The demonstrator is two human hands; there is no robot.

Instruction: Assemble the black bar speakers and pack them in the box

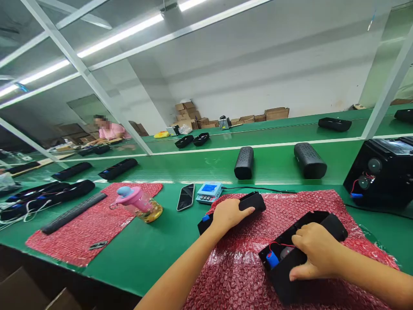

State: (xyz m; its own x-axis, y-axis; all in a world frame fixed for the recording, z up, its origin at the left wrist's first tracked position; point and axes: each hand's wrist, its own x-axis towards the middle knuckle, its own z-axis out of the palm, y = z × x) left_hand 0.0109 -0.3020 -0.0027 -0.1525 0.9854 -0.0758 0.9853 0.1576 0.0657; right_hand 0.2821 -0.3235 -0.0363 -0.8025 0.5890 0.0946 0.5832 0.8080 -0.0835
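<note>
My left hand (229, 214) is closed over a long black speaker housing (254, 203) lying on red bubble wrap (235, 280). A small blue piece (205, 218) shows at its near-left end. With the fingers inside its open side and the thumb outside, my right hand (314, 249) grips a second black speaker housing (285, 280), tilted above the same wrap. Inside this one are a blue block (272, 259), a red wire (280, 243) and a round speaker driver (285, 252), partly hidden by my fingers.
A light-blue meter (209, 192), a phone (186, 197) and a pink-lidded cup (138, 204) stand left of my hands. Two closed black speakers (244, 162) are behind them. A large black box (380, 172) is at right. A person in pink (111, 130) sits far left.
</note>
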